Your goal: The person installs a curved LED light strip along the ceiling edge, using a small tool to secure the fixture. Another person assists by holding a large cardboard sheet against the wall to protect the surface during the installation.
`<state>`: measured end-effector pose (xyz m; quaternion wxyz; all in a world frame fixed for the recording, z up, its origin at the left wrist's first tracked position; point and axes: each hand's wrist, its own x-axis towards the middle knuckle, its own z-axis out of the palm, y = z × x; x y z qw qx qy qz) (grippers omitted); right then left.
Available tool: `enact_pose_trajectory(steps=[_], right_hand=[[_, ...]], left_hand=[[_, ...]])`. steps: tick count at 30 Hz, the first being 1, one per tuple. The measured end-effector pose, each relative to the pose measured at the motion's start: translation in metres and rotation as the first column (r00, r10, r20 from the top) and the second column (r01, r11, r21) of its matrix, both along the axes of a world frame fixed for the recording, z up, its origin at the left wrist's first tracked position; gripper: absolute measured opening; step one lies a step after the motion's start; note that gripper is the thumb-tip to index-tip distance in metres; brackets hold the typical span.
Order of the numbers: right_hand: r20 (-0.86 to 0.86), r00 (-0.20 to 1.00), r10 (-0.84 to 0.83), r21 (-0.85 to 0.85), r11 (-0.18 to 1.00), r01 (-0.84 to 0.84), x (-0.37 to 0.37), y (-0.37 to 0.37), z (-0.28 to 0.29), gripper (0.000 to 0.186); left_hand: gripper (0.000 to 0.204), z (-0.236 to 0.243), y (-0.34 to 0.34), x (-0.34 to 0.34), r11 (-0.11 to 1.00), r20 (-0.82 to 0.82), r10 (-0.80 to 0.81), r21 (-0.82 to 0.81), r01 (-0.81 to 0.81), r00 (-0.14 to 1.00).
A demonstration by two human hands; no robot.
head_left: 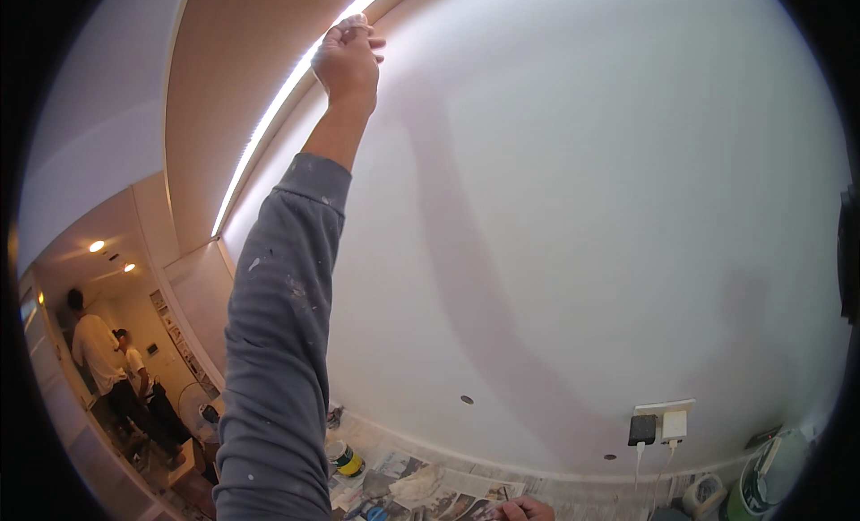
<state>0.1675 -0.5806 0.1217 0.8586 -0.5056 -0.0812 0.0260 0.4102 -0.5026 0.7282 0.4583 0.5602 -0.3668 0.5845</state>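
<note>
My left hand is raised high at the end of a grey sleeve spotted with pale paint. Its thumb and forefinger are pinched together beside the glowing light strip under a wooden panel; what they hold, if anything, is too small to make out. Only part of my right hand shows at the lower edge, its fingers closed. A thin dark piece sticks up by these fingers, and I cannot tell what it is. Behind both hands stands a white wall carrying my arm's shadow.
Newspaper sheets cover the surface below, with a yellow and black can on them. Two plugged-in adapters with white cables sit low on the wall. A green bucket stands at right. Two people are in the room at far left.
</note>
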Motion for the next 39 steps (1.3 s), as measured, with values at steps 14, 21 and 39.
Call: enact_pose_trajectory(steps=[14, 21, 39], right_hand=[[-0.128, 0.991, 0.027, 0.004, 1.000, -0.027, -0.004, -0.023, -0.020, 0.029], [-0.184, 0.982, 0.046, 0.081, 0.996, -0.032, -0.001, -0.025, -0.045, 0.026], [-0.131, 0.991, 0.025, 0.066, 0.998, -0.016, -0.008, -0.035, -0.045, 0.033]], left_hand=[[0.027, 0.015, -0.056, -0.005, 0.847, 0.098, -0.322, -0.414, 0.332, 0.942], [0.011, 0.024, -0.068, -0.005, 0.775, 0.059, -0.430, -0.487, 0.402, 0.901], [0.011, -0.011, -0.015, 0.024, 0.871, -0.035, -0.312, -0.409, 0.271, 0.949]])
